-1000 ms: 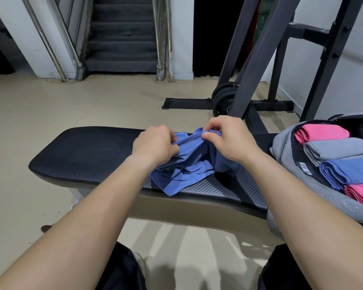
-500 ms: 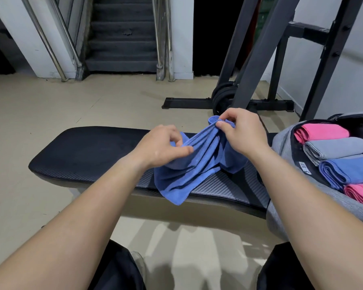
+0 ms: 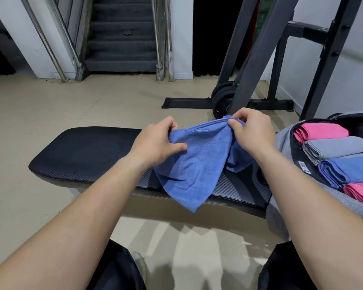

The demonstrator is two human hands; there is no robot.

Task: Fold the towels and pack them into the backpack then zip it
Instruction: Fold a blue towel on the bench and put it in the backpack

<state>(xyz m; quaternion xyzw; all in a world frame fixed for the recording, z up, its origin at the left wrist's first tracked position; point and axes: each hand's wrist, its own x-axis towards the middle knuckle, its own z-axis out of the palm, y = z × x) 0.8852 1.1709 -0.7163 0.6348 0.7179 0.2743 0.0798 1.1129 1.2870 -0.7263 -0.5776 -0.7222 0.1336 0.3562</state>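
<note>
Draping over the long black padded bench [image 3: 88, 149], beside the open grey fabric backpack [image 3: 285, 143] (four folded towels [image 3: 335, 147] already inside), the limp blue microfibre towel [image 3: 195, 164] hangs bunched; our left hand [image 3: 155, 143] and right hand [image 3: 254, 135] pinch its top hem, so we risk a crooked fold.

The left grip [image 3: 155, 147] and the right grip [image 3: 252, 135] are bare hands, and both forearms behind them are uncovered along all their visible length. Well below the left grip, plain black fabric legwear [image 3: 113, 271] covers one leg; the same black cloth shows below the right grip. Just right of the left leg sits the rounded toe of a dull grey shoe [image 3: 139, 263].
</note>
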